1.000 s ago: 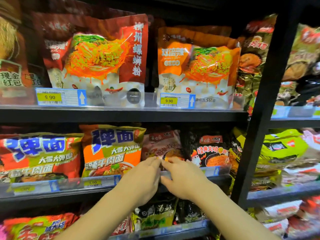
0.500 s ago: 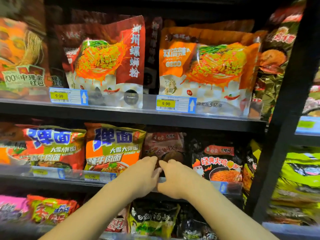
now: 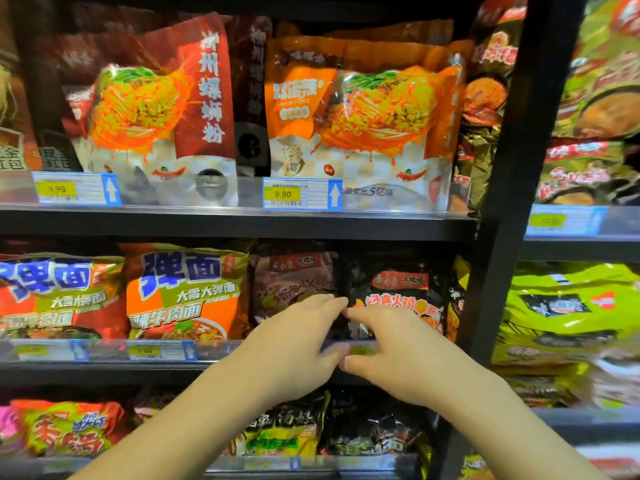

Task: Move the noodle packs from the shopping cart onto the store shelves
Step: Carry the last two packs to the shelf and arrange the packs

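Your two bare hands meet at the front of the middle shelf (image 3: 239, 367), a dark metal board with a clear plastic rail for price labels. Your left hand (image 3: 294, 344) lies palm down with the fingers stretched forward and close together, and the fingertips reach the lower part of the pinkish-brown plastic noodle pack (image 3: 294, 282), which stands on this shelf. Your right hand (image 3: 391, 348) is just beside it, also palm down, and its fingertips reach the bottom of the black plastic noodle pack with red and white letters (image 3: 398, 292), which stands right of the pinkish one. The two thumbs almost touch at the rail. I cannot tell if either hand really grips a pack or only presses on it, because the backs of the hands hide the fingers' undersides.

Left of the pinkish pack stands an orange and green foil noodle pack with big blue letters (image 3: 187, 292), and another of the same kind (image 3: 59, 296) is further left. On the upper shelf (image 3: 239, 225) stand a large dark red noodle bag (image 3: 156, 109) and a large orange noodle bag (image 3: 363, 109), each above a yellow price label. A black vertical post (image 3: 502, 202) closes this section on the right, and a bright green pack (image 3: 568, 306) lies beyond it.
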The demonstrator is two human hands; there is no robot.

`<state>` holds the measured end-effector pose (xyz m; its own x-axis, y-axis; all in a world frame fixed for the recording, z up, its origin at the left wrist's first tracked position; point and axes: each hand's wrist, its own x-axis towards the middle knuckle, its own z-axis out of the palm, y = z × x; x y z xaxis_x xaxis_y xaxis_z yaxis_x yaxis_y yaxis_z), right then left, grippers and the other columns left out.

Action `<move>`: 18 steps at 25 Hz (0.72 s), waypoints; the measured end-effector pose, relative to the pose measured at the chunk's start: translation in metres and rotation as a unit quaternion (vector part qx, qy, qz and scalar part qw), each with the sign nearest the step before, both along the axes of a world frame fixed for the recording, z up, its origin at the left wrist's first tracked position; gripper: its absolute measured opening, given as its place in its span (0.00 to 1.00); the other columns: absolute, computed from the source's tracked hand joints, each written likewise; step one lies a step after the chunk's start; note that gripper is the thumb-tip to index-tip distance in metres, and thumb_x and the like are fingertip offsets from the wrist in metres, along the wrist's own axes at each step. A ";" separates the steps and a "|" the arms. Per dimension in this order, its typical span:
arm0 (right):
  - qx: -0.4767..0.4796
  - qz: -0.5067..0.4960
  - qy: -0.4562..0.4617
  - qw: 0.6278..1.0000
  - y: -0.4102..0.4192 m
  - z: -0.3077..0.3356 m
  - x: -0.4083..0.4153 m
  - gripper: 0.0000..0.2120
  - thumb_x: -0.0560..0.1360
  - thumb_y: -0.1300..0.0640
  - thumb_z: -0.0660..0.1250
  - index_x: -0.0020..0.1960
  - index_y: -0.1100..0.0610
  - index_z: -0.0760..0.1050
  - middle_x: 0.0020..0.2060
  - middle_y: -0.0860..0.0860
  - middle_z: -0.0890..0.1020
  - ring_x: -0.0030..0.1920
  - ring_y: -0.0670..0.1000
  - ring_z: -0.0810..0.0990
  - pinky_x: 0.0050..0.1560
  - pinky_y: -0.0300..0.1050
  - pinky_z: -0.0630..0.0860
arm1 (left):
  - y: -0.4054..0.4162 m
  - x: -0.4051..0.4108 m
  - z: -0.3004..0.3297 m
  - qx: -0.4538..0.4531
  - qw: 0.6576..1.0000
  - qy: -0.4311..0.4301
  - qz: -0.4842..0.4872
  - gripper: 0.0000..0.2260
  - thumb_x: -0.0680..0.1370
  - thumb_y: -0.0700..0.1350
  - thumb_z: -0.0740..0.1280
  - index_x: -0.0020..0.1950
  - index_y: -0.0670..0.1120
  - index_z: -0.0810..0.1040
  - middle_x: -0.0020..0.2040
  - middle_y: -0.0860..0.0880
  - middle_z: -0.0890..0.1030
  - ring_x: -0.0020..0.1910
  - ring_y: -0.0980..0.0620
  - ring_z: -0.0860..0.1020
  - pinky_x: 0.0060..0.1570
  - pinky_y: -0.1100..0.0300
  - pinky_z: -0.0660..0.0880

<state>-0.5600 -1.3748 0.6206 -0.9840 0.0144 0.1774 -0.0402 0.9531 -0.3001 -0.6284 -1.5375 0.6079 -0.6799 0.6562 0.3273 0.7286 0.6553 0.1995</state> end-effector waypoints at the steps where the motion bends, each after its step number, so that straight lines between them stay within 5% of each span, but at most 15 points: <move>1: -0.014 -0.010 0.006 1.000 0.006 -0.002 0.004 0.27 0.74 0.42 0.71 0.69 0.51 0.72 0.62 0.48 0.80 0.62 0.51 0.79 0.61 0.55 0.78 | 0.008 0.000 0.000 -0.001 1.000 0.003 -0.011 0.30 0.81 0.55 0.65 0.81 0.56 0.57 0.80 0.56 0.61 0.78 0.54 0.62 0.75 0.51 0.65; 8: 0.011 -0.066 0.063 0.996 0.038 -0.020 -0.004 0.25 0.81 0.56 0.65 0.76 0.46 0.66 0.64 0.50 0.77 0.62 0.54 0.77 0.60 0.52 0.79 | 0.056 0.000 -0.010 0.036 0.998 0.051 0.025 0.24 0.80 0.49 0.68 0.76 0.55 0.67 0.67 0.54 0.71 0.66 0.49 0.72 0.62 0.55 0.73; 13: 0.100 -0.082 -0.061 0.990 0.038 -0.023 -0.022 0.35 0.79 0.65 0.66 0.81 0.51 0.58 0.76 0.57 0.64 0.70 0.59 0.73 0.61 0.50 0.77 | 0.068 -0.015 -0.020 0.009 0.999 0.027 0.025 0.20 0.83 0.50 0.63 0.75 0.54 0.71 0.72 0.51 0.67 0.70 0.48 0.67 0.64 0.54 0.72; 15: 0.117 -0.080 -0.074 0.987 0.041 -0.022 -0.032 0.36 0.77 0.65 0.68 0.81 0.52 0.59 0.74 0.57 0.66 0.70 0.59 0.72 0.63 0.52 0.77 | 0.071 -0.022 -0.024 -0.008 0.999 -0.003 0.033 0.20 0.84 0.53 0.60 0.77 0.53 0.70 0.70 0.49 0.67 0.70 0.48 0.66 0.64 0.54 0.71; 18: 0.080 -0.091 -0.053 0.991 0.047 -0.022 -0.049 0.24 0.79 0.63 0.66 0.74 0.53 0.69 0.64 0.55 0.75 0.61 0.55 0.78 0.59 0.49 0.80 | 0.078 -0.034 -0.022 -0.033 0.997 -0.034 0.054 0.20 0.84 0.57 0.57 0.74 0.52 0.72 0.65 0.47 0.72 0.66 0.46 0.70 0.61 0.53 0.72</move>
<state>-0.6090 -1.3277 0.5982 -0.9810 0.1736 0.0868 0.1607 0.9773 -0.1380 -0.6623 -1.4599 0.5862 -0.7670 0.5967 0.2361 0.6393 0.7425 0.2001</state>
